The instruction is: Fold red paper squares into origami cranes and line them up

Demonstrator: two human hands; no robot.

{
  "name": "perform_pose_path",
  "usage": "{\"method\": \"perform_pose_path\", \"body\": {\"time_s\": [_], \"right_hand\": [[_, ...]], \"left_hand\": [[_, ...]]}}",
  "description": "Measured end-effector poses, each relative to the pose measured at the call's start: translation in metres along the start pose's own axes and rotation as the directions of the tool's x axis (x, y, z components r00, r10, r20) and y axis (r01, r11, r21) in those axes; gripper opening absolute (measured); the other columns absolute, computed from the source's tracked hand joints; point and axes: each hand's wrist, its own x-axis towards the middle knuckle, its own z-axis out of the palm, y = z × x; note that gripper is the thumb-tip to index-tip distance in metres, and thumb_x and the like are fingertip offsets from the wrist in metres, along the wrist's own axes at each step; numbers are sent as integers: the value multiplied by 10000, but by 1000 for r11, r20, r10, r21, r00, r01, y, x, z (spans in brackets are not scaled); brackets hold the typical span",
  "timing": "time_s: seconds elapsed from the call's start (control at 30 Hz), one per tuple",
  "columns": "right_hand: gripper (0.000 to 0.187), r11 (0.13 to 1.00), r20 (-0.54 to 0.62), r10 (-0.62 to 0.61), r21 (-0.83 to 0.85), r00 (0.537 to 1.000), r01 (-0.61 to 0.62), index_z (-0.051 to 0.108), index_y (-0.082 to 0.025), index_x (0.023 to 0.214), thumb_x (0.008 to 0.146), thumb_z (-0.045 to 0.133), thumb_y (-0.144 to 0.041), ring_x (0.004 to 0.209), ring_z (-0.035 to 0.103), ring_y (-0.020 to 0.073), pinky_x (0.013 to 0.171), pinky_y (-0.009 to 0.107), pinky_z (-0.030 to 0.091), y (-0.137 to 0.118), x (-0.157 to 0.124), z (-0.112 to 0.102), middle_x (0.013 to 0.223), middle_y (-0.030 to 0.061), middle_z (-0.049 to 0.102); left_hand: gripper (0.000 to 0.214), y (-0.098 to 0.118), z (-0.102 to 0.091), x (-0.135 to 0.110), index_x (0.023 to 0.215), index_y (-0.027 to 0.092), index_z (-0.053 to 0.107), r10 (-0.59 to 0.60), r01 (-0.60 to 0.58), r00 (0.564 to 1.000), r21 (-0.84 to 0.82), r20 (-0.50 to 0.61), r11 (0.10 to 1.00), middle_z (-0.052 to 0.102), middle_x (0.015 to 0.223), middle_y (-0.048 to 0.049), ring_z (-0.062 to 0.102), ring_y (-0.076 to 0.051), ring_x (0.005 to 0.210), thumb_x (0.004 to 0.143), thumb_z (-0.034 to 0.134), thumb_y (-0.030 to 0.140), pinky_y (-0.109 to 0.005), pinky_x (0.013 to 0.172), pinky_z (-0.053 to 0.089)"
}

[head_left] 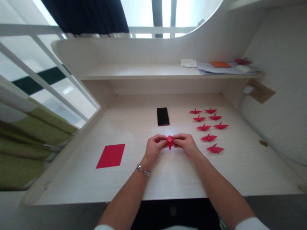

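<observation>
A small folded piece of red paper [169,141] is held just above the white desk [168,172] at its middle. My left hand [154,147] pinches its left side, fingers closed, a metal bracelet on the wrist. My right hand [185,144] pinches its right side, fingers closed too. Both hands meet at the paper. To their right lie several finished red paper cranes [208,127] in two rows on the desk.
A flat red paper sheet [111,155] lies at the desk's left. A black phone [163,116] lies face up behind my hands. The shelf [153,72] above holds papers, an orange pad [220,64] and another red crane [242,61]. A white cable [254,127] runs along the right wall.
</observation>
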Motion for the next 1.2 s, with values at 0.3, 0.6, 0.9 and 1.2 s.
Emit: {"method": "perform_pose_path", "body": {"time_s": [0.3, 0.6, 0.9, 1.2], "right_hand": [[261, 999, 24, -2, -50, 1000, 3, 746, -151, 808, 612, 784, -319, 648, 656, 174, 614, 291, 522, 0, 0, -6, 719, 62, 721], [362, 995, 28, -73, -59, 997, 75, 668, -173, 866, 559, 815, -295, 619, 649, 169, 590, 282, 508, 4, 2, -3, 677, 18, 699], [407, 986, 39, -106, -124, 994, 110, 660, -169, 905, 581, 803, -371, 537, 597, 143, 565, 280, 493, 9, 5, 1, 587, -14, 638], [418, 979, 29, -154, -134, 988, 156, 649, -182, 998, 628, 767, -337, 625, 618, 150, 567, 264, 482, 5, 4, -2, 711, 10, 686]], "left_hand": [[222, 0, 1, -2, 779, 112, 723, 17, -18, 999, 55, 28, 998, 719, 754, -78, 677, -173, 684, 598, 800, 216, -292, 687, 566], [376, -5, -1, 2, 915, 123, 677, 26, -27, 1000, 98, 12, 995, 713, 771, -74, 670, -170, 680, 607, 818, 286, -283, 638, 552], [430, -4, -1, 1, 966, 126, 646, 89, -88, 996, 142, 0, 986, 706, 729, -65, 661, -167, 650, 622, 811, 324, -277, 627, 526], [273, -2, 6, -4, 760, 121, 705, 39, -69, 995, 361, 89, 930, 682, 661, -65, 601, -149, 584, 672, 760, 373, -250, 565, 467]]}}
